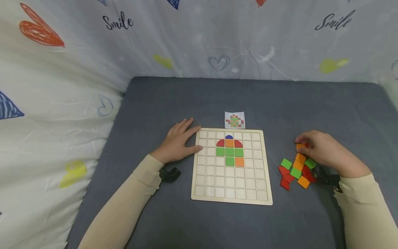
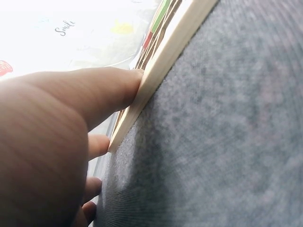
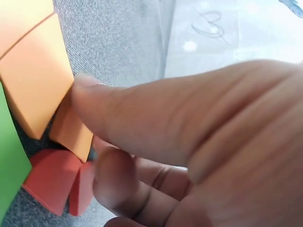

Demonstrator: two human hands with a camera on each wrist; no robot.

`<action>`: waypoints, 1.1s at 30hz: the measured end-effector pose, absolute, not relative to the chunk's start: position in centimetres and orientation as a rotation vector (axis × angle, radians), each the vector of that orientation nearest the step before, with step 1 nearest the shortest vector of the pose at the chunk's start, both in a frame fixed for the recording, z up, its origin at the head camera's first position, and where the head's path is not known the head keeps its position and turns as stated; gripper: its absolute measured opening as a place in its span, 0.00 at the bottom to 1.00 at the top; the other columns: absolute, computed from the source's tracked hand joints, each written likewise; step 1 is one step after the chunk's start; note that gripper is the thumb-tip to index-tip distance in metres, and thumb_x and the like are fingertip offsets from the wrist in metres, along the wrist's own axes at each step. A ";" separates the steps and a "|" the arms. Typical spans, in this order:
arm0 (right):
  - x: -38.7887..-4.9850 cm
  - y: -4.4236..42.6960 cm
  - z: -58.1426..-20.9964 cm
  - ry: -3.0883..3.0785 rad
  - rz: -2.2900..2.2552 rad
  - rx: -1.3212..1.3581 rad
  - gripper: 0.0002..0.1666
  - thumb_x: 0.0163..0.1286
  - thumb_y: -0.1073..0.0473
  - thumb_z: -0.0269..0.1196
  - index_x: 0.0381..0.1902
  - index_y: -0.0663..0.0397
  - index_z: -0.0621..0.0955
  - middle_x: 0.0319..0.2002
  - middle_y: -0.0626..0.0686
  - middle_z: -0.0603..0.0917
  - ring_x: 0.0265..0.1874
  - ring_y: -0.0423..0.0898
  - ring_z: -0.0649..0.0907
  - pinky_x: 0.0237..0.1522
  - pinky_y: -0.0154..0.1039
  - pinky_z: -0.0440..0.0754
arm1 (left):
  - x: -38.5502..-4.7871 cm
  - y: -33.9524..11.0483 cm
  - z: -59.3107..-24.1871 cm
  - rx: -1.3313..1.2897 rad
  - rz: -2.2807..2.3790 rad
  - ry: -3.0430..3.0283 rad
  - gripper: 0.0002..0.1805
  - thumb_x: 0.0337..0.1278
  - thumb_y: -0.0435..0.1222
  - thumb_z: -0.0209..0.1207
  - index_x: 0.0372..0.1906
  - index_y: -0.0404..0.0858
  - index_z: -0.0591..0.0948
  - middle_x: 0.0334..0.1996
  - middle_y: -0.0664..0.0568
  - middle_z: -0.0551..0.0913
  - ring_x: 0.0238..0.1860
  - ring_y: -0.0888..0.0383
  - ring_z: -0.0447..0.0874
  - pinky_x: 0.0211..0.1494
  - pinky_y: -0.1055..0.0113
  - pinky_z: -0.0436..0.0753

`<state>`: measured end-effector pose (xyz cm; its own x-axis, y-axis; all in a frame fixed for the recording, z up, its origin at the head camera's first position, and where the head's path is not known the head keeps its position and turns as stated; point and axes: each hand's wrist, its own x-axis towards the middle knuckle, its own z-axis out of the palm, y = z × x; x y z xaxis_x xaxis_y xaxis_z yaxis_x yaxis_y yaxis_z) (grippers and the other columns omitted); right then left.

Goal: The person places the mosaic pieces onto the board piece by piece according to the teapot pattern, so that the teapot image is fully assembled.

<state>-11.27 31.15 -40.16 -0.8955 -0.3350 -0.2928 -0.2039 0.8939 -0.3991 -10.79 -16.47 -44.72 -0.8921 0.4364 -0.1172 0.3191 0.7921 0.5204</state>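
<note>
A wooden grid board (image 1: 205,180) lies in front of me. Green square tiles, two orange squares, two red quarter-circles and a blue half-circle (image 1: 229,137) sit in its upper cells. My left hand (image 1: 178,141) is spread at the board's left side, thumb and index finger touching the edge (image 2: 158,71). To the right, my right hand (image 1: 324,150) is over the far end of a loose tile pile, its thumb and fingers pinching an orange square tile (image 3: 72,127). Red quarter-circle tiles (image 3: 54,177) lie just below those fingers, partly hidden by them in the head view.
Beyond the board's top edge lies a small printed pattern card (image 1: 235,120). The pile holds several green, orange and red tiles, among them a green square (image 1: 286,163) and a red tile (image 1: 284,184). A patterned white curtain (image 1: 192,38) borders the grey table (image 1: 174,100).
</note>
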 end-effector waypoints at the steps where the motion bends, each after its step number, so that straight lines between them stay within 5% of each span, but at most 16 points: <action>1: -11.3 31.1 -40.2 2.698 -0.522 -0.384 0.15 0.72 0.62 0.70 0.50 0.68 0.85 0.40 0.59 0.85 0.32 0.49 0.80 0.31 0.43 0.80 | -10.8 -16.5 -44.7 0.587 0.738 2.749 0.44 0.71 0.59 0.61 0.84 0.49 0.61 0.86 0.45 0.45 0.86 0.44 0.37 0.84 0.40 0.38; 13: -11.2 30.2 -40.6 2.698 -0.543 -0.301 0.18 0.73 0.56 0.71 0.46 0.69 0.84 0.35 0.55 0.86 0.31 0.48 0.82 0.32 0.44 0.81 | -10.8 -16.4 -44.9 0.589 0.736 2.744 0.44 0.71 0.59 0.61 0.84 0.49 0.62 0.86 0.46 0.45 0.86 0.45 0.36 0.85 0.41 0.38; 33: -9.6 23.7 -39.6 2.838 -0.786 -0.653 0.08 0.64 0.58 0.78 0.37 0.50 0.87 0.30 0.44 0.84 0.19 0.38 0.73 0.24 0.34 0.74 | -10.8 -16.5 -44.9 0.583 0.739 2.752 0.44 0.71 0.60 0.61 0.84 0.49 0.61 0.86 0.46 0.45 0.86 0.45 0.36 0.85 0.41 0.38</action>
